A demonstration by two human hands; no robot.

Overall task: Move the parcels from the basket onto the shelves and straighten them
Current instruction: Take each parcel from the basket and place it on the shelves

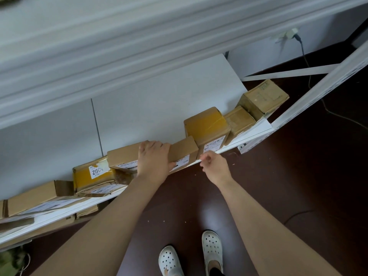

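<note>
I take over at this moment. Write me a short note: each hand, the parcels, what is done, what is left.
Left hand: grips the small parcel on the shelf.
Right hand: loosely curled at the shelf edge, holds nothing.
Done: other parcels already stand in a row on the shelf.
Left: straighten the row; the ones at the left look askew. Basket not in view.

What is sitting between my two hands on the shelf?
A small brown parcel with a white label, between the left hand and right hand, in the head view.
</note>
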